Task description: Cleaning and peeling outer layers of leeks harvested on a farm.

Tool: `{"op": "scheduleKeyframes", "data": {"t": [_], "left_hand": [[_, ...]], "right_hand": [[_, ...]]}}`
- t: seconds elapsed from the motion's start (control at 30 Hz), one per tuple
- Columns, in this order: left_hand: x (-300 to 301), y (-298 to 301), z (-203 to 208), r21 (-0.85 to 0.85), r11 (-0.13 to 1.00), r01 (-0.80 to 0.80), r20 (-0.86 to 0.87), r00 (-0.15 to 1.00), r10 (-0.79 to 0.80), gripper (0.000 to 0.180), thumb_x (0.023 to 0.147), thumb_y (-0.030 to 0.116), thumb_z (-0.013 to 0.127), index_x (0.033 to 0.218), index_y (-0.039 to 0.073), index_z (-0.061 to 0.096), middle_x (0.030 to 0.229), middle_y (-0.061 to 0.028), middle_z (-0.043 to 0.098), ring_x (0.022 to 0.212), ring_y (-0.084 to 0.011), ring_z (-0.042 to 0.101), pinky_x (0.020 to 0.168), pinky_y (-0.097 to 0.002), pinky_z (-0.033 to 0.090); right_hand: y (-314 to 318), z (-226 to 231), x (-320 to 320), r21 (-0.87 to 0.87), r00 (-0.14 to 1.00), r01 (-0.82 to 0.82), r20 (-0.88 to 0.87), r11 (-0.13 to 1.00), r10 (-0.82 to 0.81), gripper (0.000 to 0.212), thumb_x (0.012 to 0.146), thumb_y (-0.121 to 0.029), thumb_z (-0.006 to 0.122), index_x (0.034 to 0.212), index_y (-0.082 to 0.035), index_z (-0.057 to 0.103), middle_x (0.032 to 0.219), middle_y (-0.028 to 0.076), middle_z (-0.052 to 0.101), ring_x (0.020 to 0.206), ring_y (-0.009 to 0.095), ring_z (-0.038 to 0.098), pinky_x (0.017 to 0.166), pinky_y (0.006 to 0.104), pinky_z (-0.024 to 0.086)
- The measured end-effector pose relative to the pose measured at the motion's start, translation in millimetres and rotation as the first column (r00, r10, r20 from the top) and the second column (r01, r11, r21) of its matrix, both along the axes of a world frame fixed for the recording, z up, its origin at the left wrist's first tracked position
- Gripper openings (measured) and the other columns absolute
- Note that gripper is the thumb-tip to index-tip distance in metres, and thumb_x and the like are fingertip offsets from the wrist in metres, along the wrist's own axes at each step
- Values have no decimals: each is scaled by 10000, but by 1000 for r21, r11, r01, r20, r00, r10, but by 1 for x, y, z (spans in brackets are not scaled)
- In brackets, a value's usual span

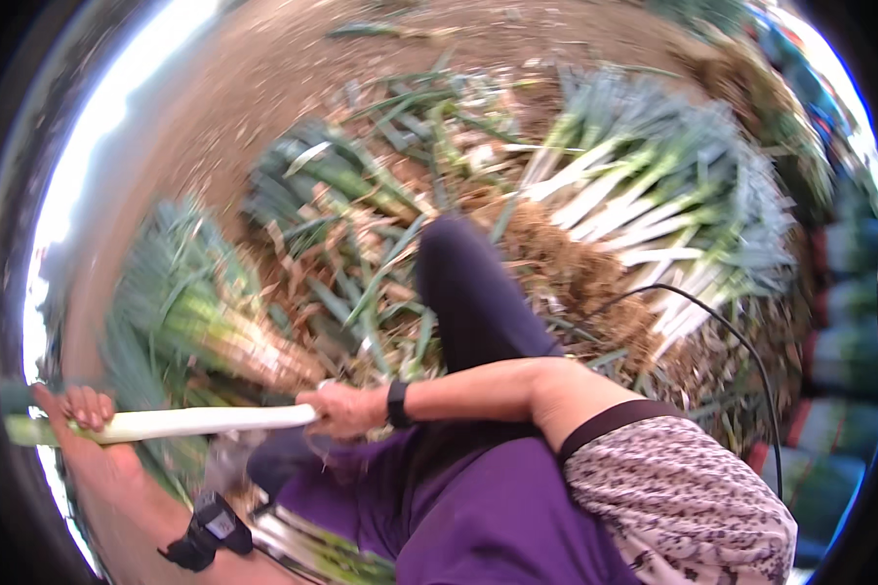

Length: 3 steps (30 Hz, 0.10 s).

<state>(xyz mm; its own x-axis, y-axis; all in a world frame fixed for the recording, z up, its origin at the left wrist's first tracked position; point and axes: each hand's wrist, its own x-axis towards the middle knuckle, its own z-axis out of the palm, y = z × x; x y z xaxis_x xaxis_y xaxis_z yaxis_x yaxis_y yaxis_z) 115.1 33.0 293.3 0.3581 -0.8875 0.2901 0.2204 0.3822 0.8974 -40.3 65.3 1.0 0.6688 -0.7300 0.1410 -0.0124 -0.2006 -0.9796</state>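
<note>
A leek stretches level across the lower left, its white shaft bare and pale. Toward its green end, my left hand is closed around the stalk. My right hand grips the root end, fingers curled over it; whether it also holds a small tool is hidden. Just beyond the stalk lies a bundle of untrimmed leeks with dry, brownish outer leaves. More white-and-green leeks rest low beside my left forearm, partly covered by my purple garment.
At the right, a fanned heap of white-shafted leeks has its roots toward me. Another leek pile and stripped leaves litter the soil ahead. A black cable loops near my right arm. Plaid fabric borders the far right.
</note>
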Motion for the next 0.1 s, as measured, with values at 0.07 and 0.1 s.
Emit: {"op": "scheduleKeyframes", "data": {"t": [0.07, 0.1], "left_hand": [[-60, -21, -12, -44, 920, 389, 120, 916, -382, 376, 886, 343, 580, 1033, 84, 351, 911, -83, 445, 822, -134, 433, 781, -285, 306], [-79, -24, -23, -41, 803, 594, 198, 793, -576, 628, 900, 399, 538, 1368, 54, 298, 1225, -174, 519, 1112, -187, 506, 1010, -337, 297]], "right_hand": [[-6, -5, -15, 85, 925, 239, 283, 967, -253, 467, 801, -179, 654, 1222, -67, 487, 1007, 184, 620, 975, 296, 594, 859, 370, 460], [-9, 7, -19, 170, 813, 335, 444, 927, -376, 466, 813, -186, 647, 1233, -74, 480, 1105, 199, 602, 1022, 301, 582, 878, 374, 452]]}}
